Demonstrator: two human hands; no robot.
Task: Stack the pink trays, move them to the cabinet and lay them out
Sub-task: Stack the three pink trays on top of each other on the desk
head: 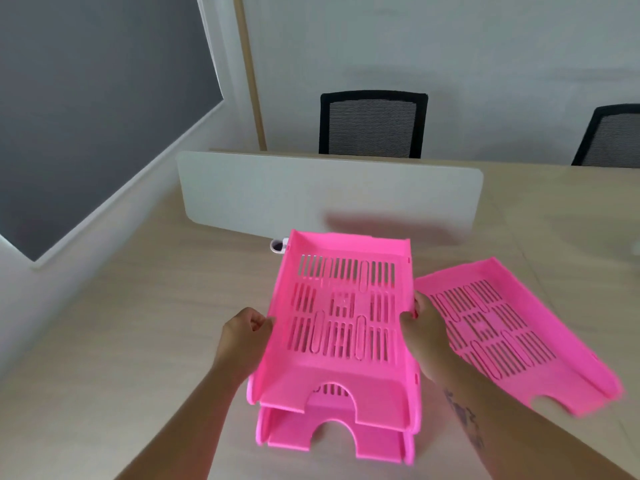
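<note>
Here the stacking step is in hand. The left hand (pixel 242 336) and the right hand (pixel 424 327) hold the top pink tray (pixel 343 320) by its two long sides, the fingers of each curled and pinching the side wall. This tray sits tilted over a lower pink tray (pixel 332 436) that lies on the table (pixel 138 323) at its near edge; the two look partly nested, the upper one not yet seated flat. A third pink tray (pixel 512 334) lies by itself on the table just to the right, angled, close beside the right hand. A white divider panel (pixel 329 192) stands on the far side. No cabinet is visible. The next move, as I judge it, calls for pressing the top tray down level, then reaching right for the third tray.
</note>
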